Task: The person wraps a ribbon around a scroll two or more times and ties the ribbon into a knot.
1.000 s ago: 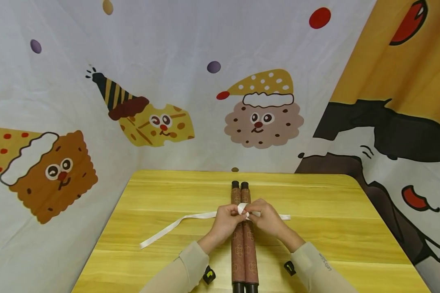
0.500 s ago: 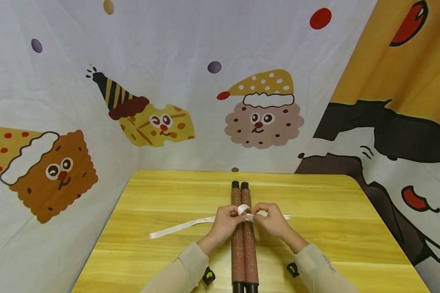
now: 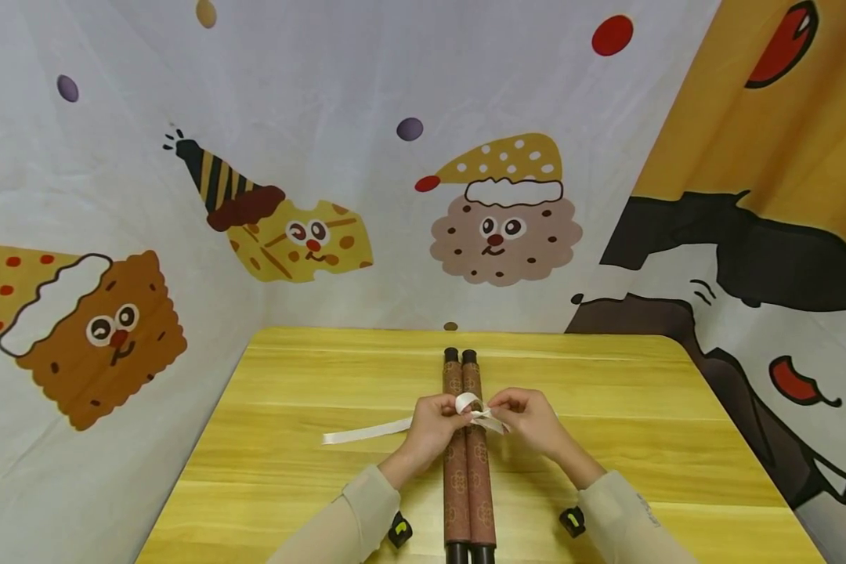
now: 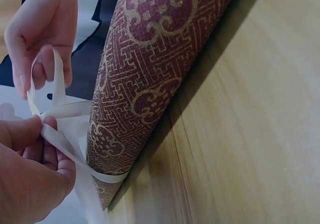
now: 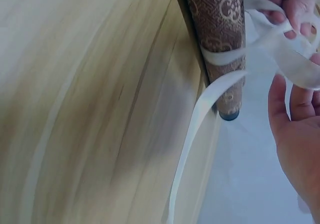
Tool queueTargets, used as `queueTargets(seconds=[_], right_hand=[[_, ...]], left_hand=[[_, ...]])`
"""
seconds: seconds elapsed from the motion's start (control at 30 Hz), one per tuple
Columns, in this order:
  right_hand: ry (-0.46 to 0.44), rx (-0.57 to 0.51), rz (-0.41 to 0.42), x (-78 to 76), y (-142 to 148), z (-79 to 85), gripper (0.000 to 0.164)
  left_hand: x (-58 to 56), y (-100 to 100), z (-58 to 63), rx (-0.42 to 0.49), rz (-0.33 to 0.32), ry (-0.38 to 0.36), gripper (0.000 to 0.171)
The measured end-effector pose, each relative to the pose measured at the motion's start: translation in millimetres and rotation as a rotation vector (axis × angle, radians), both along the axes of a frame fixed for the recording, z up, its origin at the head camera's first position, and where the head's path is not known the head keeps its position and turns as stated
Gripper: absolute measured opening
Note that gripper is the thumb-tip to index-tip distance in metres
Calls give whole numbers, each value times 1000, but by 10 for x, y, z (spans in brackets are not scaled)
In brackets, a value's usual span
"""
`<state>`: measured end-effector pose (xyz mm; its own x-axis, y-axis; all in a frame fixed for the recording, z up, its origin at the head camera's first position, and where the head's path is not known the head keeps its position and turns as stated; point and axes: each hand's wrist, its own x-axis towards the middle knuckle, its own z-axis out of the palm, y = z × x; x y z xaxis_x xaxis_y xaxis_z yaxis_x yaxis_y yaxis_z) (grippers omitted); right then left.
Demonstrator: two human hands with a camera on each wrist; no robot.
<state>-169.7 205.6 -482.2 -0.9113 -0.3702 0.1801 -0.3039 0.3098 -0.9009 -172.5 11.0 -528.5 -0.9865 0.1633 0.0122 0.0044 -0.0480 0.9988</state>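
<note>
Two scrolls (image 3: 458, 478) lie side by side, covered in brownish-red cloth with gold patterns, their ends black. A white ribbon (image 3: 366, 434) goes around them, and part of it stands up in a loop over them. My left hand (image 3: 433, 429) pinches the ribbon between thumb and fingers above the scrolls. On the right side, my right hand (image 3: 536, 423) holds another part of the ribbon with its fingertips. In the left wrist view a ribbon loop (image 4: 59, 78) rises to the right hand (image 4: 42, 31). The crossing of the ribbon is partly hidden by fingers.
The scrolls rest on a yellow wood-grain table (image 3: 289, 376). Two small black objects (image 3: 572, 521) with yellow-green marks are beside the forearms. Behind the table hangs a white cloth (image 3: 338, 94) printed with cartoon figures.
My right hand has moved a little to the right. The ribbon's left tail has slid in toward the scrolls, and its right tail no longer lies stretched out on the table. My left hand stays put.
</note>
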Motion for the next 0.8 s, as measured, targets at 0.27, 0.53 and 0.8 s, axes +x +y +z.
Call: queueTargets(seconds=[0.27, 0.53, 0.8], right_hand=[[-193, -6, 32, -18, 358, -184, 19], [-175, 118, -51, 12, 811, -225, 22], [-77, 257, -143, -3, 1299, -126, 19]], left_hand=[[22, -21, 26, -11, 14, -14, 4], [22, -42, 8, -27, 22, -21, 4], [4, -55, -20, -5, 31, -22, 6]])
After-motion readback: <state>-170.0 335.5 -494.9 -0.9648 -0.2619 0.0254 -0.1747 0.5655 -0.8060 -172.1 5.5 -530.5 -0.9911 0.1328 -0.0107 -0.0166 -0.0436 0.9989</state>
